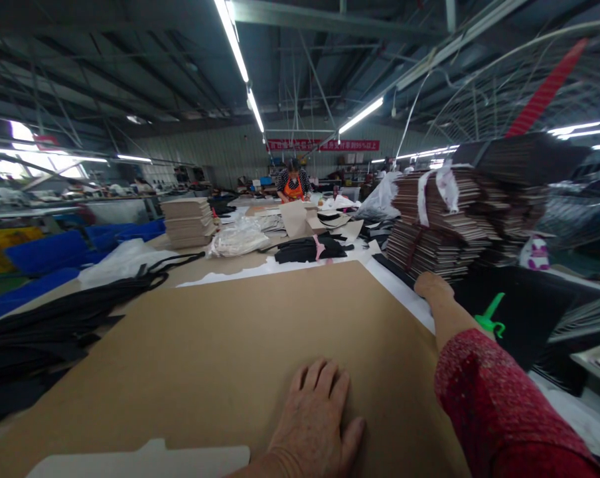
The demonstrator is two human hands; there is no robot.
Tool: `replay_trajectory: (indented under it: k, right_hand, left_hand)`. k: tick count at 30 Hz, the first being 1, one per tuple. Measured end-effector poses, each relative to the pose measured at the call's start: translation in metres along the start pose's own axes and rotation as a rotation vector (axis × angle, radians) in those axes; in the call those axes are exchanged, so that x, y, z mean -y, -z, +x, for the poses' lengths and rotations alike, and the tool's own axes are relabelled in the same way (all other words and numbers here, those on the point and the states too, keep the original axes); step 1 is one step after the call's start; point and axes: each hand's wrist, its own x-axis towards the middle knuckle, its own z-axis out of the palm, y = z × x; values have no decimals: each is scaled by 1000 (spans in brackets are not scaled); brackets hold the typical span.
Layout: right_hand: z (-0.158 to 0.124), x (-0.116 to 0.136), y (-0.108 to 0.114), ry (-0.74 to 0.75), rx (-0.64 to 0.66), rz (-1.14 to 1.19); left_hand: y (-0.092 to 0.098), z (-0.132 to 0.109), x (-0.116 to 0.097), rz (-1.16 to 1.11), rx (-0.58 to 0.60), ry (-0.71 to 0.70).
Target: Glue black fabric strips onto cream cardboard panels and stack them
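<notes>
A large brown cardboard sheet (220, 332) covers the near part of the table. On it my left hand (314, 415) lies palm down, fingers stretched out, with nothing in it. My right hand (433, 287) reaches far out to the right, beside a tall stack of dark brown-edged pieces (429, 232) and the strip of black material (394, 269) at its foot. Its fingers are turned away, so I cannot see whether they grip anything. A pale card template (150, 461) with a small tab rests on the sheet at the bottom left.
Black fabric straps (66, 318) lie along the left. Farther back are a stack of tan boards (188, 222), a clear plastic bag (240, 236) and a tied black bundle (310, 249). A green bottle nozzle (490, 318) stands near my right forearm. A person (293, 182) works opposite.
</notes>
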Motion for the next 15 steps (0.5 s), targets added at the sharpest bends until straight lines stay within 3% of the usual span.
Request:
replay_trajectory:
  k: [5,15]
  right_hand:
    - [-3,1,5,-22,62,5]
    - [-9,2,11,4,10,27]
  left_hand:
    - [1,0,-1,-3,11,8]
    - [3,1,-2,4,12,11]
